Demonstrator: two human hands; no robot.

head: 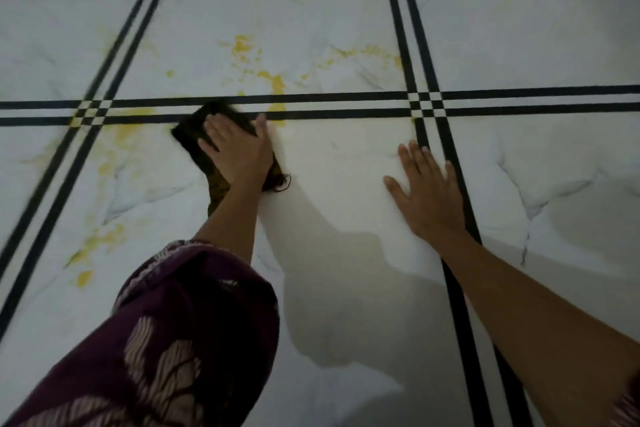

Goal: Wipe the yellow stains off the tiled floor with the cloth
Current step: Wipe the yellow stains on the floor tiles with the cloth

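The cloth (204, 135) is dark and looks soft, thin and light, so it should bend and slide easily on the smooth tiled floor (346, 184). It does not need a tight grip; a flat palm on its middle should be enough to push it, though it may bunch up at the edges if pushed hard. The left hand (239, 149) lies flat on top of the cloth with fingers spread, pressing it down and not curled around it. The cloth sticks out from under that hand on the far left side and a bit on the near side, where a loose thread shows. It sits on the near edge of the black stripes (311, 104) that run left to right. The right hand (427, 191) is open and flat on the bare floor, well to the right of the cloth, holding nothing and likely propping the person up. Yellow stains (273, 83) lie just past the cloth on the far side, and more (104, 239) lie to its left and near left. Much yellow is left to wipe.
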